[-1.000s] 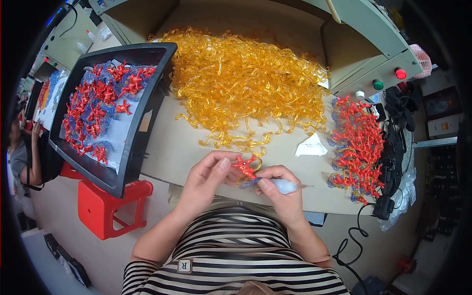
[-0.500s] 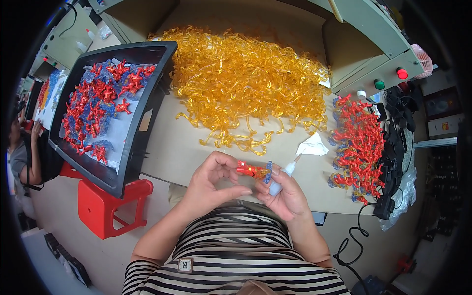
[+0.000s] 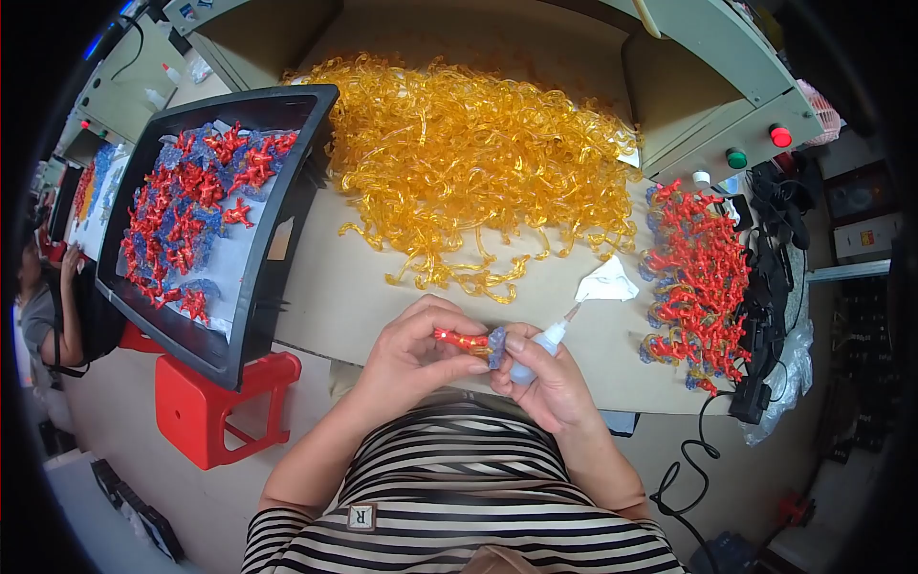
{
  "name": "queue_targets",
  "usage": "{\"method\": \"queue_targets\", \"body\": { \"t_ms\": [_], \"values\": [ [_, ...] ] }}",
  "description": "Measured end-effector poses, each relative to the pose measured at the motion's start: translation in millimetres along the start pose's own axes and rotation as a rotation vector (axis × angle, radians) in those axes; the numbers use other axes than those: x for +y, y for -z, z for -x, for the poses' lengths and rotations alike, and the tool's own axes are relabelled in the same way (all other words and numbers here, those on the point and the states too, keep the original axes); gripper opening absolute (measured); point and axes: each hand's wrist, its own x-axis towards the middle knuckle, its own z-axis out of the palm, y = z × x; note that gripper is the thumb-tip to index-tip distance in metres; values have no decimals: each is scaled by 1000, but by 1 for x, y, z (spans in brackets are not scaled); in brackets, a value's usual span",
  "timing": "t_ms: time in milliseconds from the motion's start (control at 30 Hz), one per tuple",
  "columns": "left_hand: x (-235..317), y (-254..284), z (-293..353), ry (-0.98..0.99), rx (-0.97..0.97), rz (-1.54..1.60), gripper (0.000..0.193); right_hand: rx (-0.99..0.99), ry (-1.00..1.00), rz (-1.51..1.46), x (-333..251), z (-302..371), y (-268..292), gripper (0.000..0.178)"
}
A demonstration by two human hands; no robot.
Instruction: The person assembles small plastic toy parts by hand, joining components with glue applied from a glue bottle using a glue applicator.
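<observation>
My left hand (image 3: 413, 352) pinches a small red figurine (image 3: 461, 340) with a translucent blue base (image 3: 496, 348), held level above the table's near edge. Close beside it, my right hand (image 3: 550, 383) is wrapped round a small white squeeze bottle (image 3: 541, 353) with a thin nozzle pointing up and away. The right fingertips are at the blue base; whether they grip it too I cannot tell. Just beyond the nozzle tip lies a crumpled white tissue (image 3: 608, 281). A wide heap of translucent amber curled pieces (image 3: 478, 163) covers the table's far part.
At left a black tray (image 3: 251, 297) holds several red figures on blue bases, tilted above a red stool (image 3: 191, 411). More red figures (image 3: 693, 277) stand in rows at right, beside black cables (image 3: 765, 335). Another person (image 3: 57, 306) sits at far left.
My left fingers have closed round the red figurine, which has shifted slightly left and turned its base more level. My right hand and the bottle have moved a little left.
</observation>
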Motion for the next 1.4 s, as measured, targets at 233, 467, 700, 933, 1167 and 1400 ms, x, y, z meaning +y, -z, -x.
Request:
{"method": "queue_targets", "body": {
  "t_ms": [233,467,700,933,1167,1400],
  "values": [
    [3,3,-1,28,-53,-32,27,-11,-1,64,-3,1,0,15],
    [-1,8,0,-45,-74,-161,26,34,193,341,-15,8,-2,16],
    [-3,0,3,63,-15,108,23,86,420,960,-34,23,1,21],
    [-6,0,1,108,-15,231,23,104,609,1006,-44,36,0,42],
    [-8,1,2,151,-38,165,24,91,875,732,-32,32,7,41],
    [-3,-4,2,112,-3,139,27,122,899,685,-30,31,-3,42]
  ]
}}
